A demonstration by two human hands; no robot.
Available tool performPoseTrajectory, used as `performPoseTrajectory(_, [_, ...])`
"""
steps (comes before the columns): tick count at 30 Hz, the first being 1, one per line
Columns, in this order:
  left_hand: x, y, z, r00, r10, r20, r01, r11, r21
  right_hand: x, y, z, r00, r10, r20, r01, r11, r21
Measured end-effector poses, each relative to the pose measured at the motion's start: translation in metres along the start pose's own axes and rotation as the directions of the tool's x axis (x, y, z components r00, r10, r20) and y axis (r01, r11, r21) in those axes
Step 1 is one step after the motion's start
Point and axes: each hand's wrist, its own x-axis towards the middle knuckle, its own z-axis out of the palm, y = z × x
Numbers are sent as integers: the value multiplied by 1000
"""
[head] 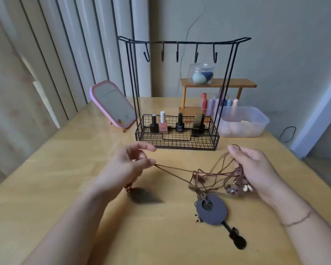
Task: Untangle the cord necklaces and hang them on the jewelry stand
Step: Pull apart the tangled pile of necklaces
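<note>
Here we pinch one cord (172, 169) taut in the left hand (128, 167) while the right hand (256, 169) clutches the limp, light tangle (218, 178) above the table (65, 178), best drawn by cords, not pendants.

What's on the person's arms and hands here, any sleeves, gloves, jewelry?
Both forearms are bare as far as the frame shows: no sleeves, no gloves. The right hand has a thin dark cord bracelet around the wrist. The left hand and its wrist show nothing worn. No rings are visible on either hand, and no watch.
</note>
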Motion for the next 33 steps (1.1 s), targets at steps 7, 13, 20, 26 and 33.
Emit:
performPoseTrajectory(7, [0,-1,-16,992,83,90,-119,821,558,17,16,-35,954,-39,-298,-97,899,-427])
performPoseTrajectory(13, [-9,-4,8,962,179,204,-265,452,852,-10,-4,-1,901,-434,4,377,777,-504])
performPoseTrajectory(20, [-19,8,24,858,513,19,-487,801,349,-22,-1,31,819,-266,509,535,674,-509])
performPoseTrajectory(26, [-4,-3,5,873,390,-293,-127,761,636,-14,-1,-5,925,-210,318,346,812,-470])
performPoseTrajectory(33, [-27,-4,52,929,305,208,-347,531,773,-15,-11,-9,883,-127,451,253,939,-231])
